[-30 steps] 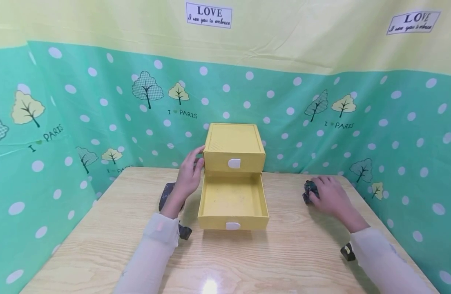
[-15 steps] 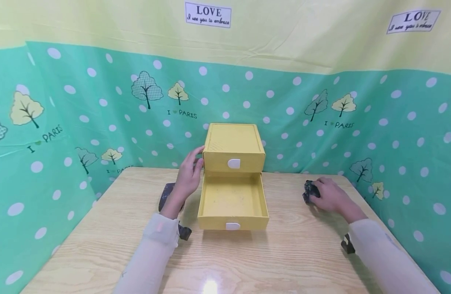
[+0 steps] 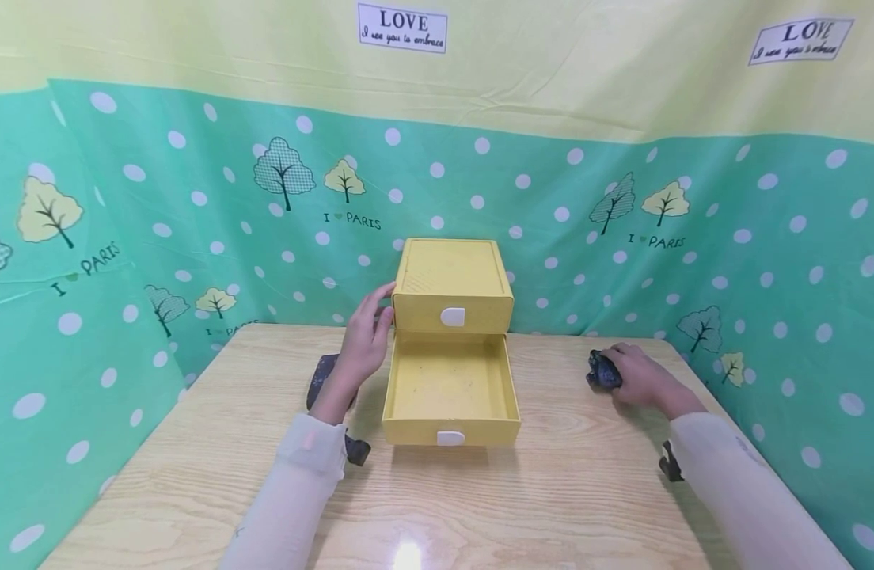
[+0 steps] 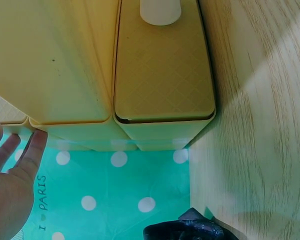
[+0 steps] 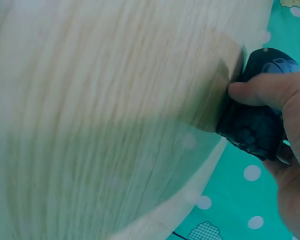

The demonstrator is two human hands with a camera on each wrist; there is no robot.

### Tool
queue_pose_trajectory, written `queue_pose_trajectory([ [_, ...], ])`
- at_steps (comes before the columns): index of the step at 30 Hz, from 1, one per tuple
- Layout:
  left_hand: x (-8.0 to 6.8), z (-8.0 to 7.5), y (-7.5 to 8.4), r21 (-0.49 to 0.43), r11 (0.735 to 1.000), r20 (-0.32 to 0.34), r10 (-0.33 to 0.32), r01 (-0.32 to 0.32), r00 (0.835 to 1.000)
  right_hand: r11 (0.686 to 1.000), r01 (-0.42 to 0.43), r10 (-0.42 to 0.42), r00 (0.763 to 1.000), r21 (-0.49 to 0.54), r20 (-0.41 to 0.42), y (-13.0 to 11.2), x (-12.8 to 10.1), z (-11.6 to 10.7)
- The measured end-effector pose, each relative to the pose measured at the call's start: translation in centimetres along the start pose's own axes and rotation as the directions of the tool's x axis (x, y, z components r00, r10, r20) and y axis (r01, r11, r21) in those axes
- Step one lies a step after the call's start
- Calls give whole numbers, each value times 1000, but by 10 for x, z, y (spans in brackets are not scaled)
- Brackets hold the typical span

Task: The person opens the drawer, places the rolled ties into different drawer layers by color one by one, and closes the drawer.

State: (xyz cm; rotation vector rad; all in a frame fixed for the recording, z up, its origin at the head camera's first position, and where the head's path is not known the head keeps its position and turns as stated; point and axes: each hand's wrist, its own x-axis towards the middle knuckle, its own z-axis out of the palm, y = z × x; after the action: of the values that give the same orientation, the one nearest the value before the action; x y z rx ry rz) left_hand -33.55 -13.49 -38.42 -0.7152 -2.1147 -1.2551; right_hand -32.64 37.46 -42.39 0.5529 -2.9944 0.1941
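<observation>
A yellow drawer unit (image 3: 453, 269) with white tab handles stands mid-table. One yellow drawer (image 3: 451, 380) is pulled out beneath the top one, with nothing lying in it. A shut lower drawer (image 4: 165, 70) shows in the left wrist view. My left hand (image 3: 366, 344) rests its fairly straight fingers against the unit's upper left side. At the right of the table, my right hand (image 3: 640, 376) grips a small dark patterned object (image 5: 255, 120) between thumb and fingers. Its kind is unclear, and the hand covers part of it.
Another dark speckled object (image 3: 321, 378) lies on the wooden table (image 3: 195, 443) left of the unit, partly behind my left wrist. A green and yellow curtain (image 3: 522, 182) hangs close behind the table and along both sides.
My right hand has shifted slightly over the dark object, which turns a little in its fingers and stays at about the same spot. The left hand and the drawers keep still.
</observation>
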Motion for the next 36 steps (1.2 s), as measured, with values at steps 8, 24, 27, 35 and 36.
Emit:
queue_pose_trajectory([
  [8, 0, 0, 0, 2, 1000, -3, 9, -9, 1000, 999, -29, 28, 999, -31, -34, 3, 7, 6],
  [24, 1, 0, 1, -1, 1000, -2, 12, -12, 1000, 987, -15, -4, 993, -159, -117, 2, 11, 6],
  [27, 1, 0, 1, -1, 1000, -1, 14, -14, 1000, 985, -13, -13, 989, -172, -145, 1, 12, 4],
  [35, 0, 0, 2, 5, 1000, -7, 31, -31, 999, 976, -21, -16, 986, -217, -168, -4, 11, -4],
  [36, 0, 0, 2, 7, 999, -8, 33, -33, 999, 976, -20, -19, 985, -217, -173, -5, 11, -4],
])
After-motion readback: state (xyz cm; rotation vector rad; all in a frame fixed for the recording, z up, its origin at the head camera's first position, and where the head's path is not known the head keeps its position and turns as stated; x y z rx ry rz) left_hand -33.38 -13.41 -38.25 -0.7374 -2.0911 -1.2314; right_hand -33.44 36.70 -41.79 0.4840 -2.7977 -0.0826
